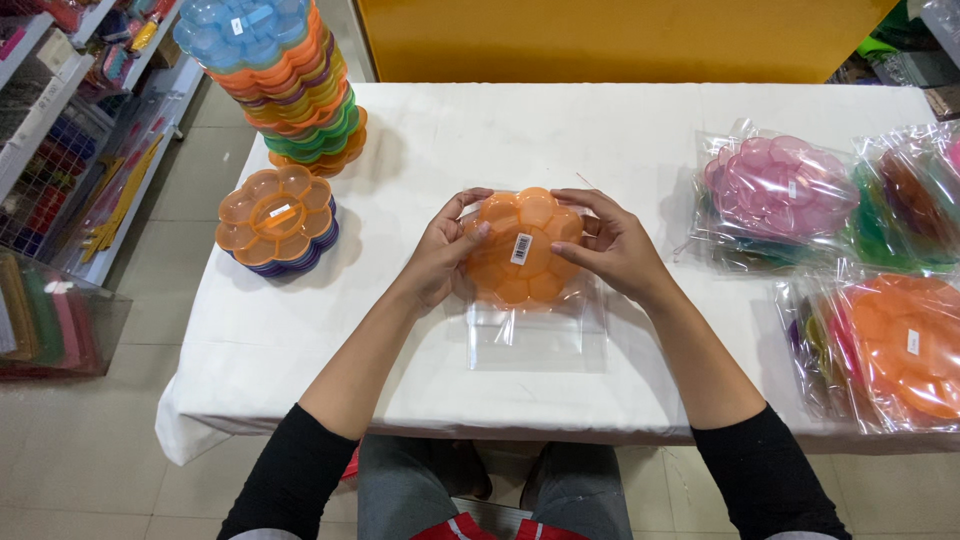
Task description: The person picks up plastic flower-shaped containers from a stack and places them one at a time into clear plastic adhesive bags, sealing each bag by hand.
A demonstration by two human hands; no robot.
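Orange flower tray point(525, 245) held between left hand point(440, 250) and right hand point(612, 245)

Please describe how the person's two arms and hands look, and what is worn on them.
Both hands, left hand and right hand, are bare: no gloves, rings or watch visible. The forearms are uncovered. Black sleeves, left black sleeve and right black sleeve, are pushed up near the elbows.

A shop: wire shelves of packaged goods point(60, 150) line the aisle beside the white-clothed table's point(560, 130) left edge.
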